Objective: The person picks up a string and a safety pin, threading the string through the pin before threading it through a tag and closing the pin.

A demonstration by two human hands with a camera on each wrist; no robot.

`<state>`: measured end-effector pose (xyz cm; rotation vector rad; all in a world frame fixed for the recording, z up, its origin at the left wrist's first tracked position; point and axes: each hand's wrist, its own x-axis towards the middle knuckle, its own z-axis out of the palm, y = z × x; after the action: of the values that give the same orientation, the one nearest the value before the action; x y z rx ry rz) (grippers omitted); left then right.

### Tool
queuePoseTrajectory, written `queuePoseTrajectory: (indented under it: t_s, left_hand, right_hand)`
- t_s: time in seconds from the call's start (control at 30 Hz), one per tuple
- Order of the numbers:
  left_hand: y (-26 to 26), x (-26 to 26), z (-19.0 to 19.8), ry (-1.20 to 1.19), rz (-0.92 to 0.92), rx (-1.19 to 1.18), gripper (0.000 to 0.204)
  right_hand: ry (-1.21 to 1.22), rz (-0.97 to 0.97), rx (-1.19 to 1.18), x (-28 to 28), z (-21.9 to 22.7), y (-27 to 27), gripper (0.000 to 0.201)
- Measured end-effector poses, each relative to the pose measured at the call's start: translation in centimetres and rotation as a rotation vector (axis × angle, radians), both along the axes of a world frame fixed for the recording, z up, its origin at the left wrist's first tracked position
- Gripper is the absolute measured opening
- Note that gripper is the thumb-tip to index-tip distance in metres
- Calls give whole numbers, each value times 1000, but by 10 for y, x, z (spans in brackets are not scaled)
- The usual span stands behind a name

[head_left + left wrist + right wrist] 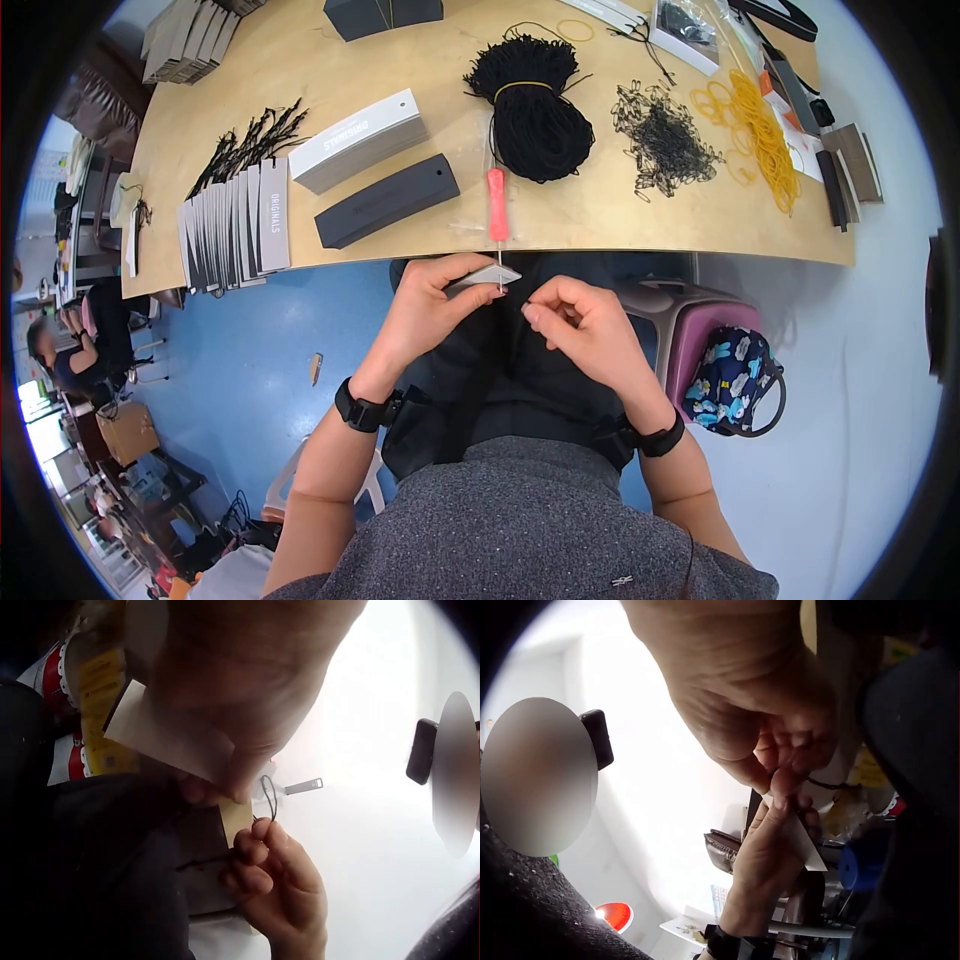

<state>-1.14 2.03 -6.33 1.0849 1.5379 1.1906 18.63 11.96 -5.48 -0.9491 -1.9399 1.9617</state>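
Note:
In the head view my left hand (425, 305) pinches a tag (487, 276) between thumb and fingers, just off the table's front edge. A red-handled tool (497, 205) lies at that edge, its thin metal shaft reaching the tag's end. My right hand (592, 330) is to the right of the tag, thumb and fingertips together. In the left wrist view a dark cord loop (270, 799) rises from the fingertips of my right hand (289, 892), beside the pale tag (169, 739). The right wrist view shows the cord (829, 784) trailing from my right hand (742, 697).
On the table (590, 215) are fanned tags with cords (235, 225), a white tag stack (360, 140), a dark stack (388, 200), a black cord bundle (540, 125), safety pins (665, 140) and yellow bands (762, 140). A stool (690, 335) with a patterned bag (735, 375) stands right.

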Motion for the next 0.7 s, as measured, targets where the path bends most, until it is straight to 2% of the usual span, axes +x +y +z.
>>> queuePoseTrajectory:
  t_s: [0.03,0.17,0.23,0.27,0.43,0.5,0.57,0.7]
  left_hand:
    - [0,2,3,-84,34,-25,14]
    - [-9,0,0,-125,17,-18,17]
    - [-15,-2,4,67,-135,56,17]
    - [-18,-3,3,204,-184,201,18]
    - [-35,2,22,94,-129,125,19]
    - [-36,3,31,156,-70,95,21]
    - [-35,2,34,185,-67,89,22]
    - [-31,2,40,231,-75,89,24]
  right_hand:
    - [-41,-42,-43,1,-4,1,14]
    - [-78,18,-124,5,-7,4,17]
    - [-81,75,-171,3,5,2,18]
    - [-81,139,-216,1,10,1,19]
    - [-17,264,-310,-2,15,-3,23]
    - [92,194,-116,-3,22,-1,24]
    - [162,55,-195,-5,26,0,27]
    - [100,27,-156,-8,34,9,28]
